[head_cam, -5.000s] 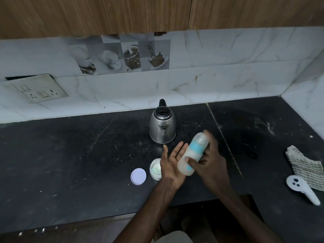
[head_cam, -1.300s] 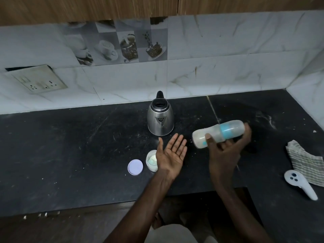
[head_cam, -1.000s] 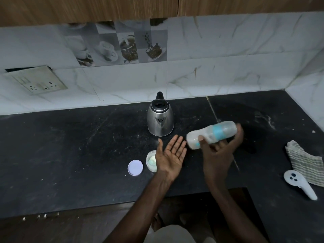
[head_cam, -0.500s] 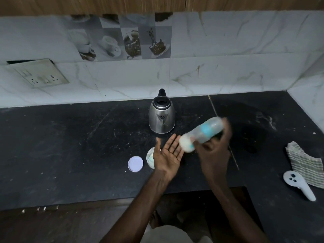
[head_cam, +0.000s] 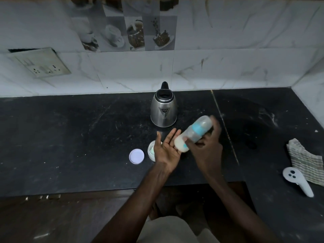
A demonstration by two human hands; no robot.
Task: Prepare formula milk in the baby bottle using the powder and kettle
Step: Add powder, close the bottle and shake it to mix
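right hand grips the tilted bottle mid-body with curled fingers, base against the flat, open left hand; mixing is judged best by short firm taps, top end up.

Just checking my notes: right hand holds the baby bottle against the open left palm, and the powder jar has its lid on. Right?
No: the head view shows the powder jar open, its lid lying on the counter beside it. The right hand does hold the baby bottle against the open left hand.
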